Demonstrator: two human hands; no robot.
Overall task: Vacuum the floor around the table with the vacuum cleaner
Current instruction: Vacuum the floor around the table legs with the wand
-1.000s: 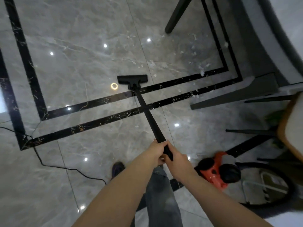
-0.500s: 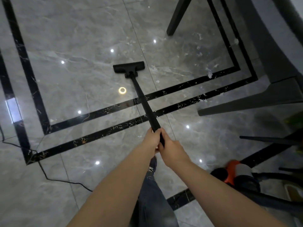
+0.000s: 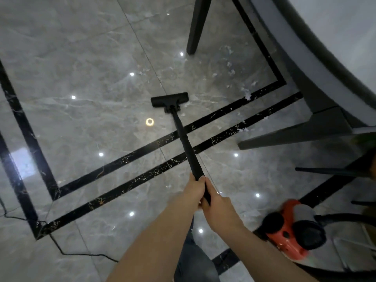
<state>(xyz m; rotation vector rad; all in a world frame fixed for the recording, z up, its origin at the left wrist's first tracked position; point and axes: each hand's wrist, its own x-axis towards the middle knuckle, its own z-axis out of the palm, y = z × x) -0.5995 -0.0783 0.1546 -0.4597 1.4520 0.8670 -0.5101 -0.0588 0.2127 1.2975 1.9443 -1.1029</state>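
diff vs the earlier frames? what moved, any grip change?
The floor head went forward past the inner black stripe toward the chair leg, then came partway back; it now lies just beyond that stripe, short of the white debris. Unchanged: left hand and right hand keep gripping the wand; the orange canister stays at the right.

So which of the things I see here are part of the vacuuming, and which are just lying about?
Part of the job:
- black wand, gripped by left hand and right hand
- floor head
- red vacuum body
- white scraps on the floor
- table

Just there:
- chair leg
- black cord on the tiles
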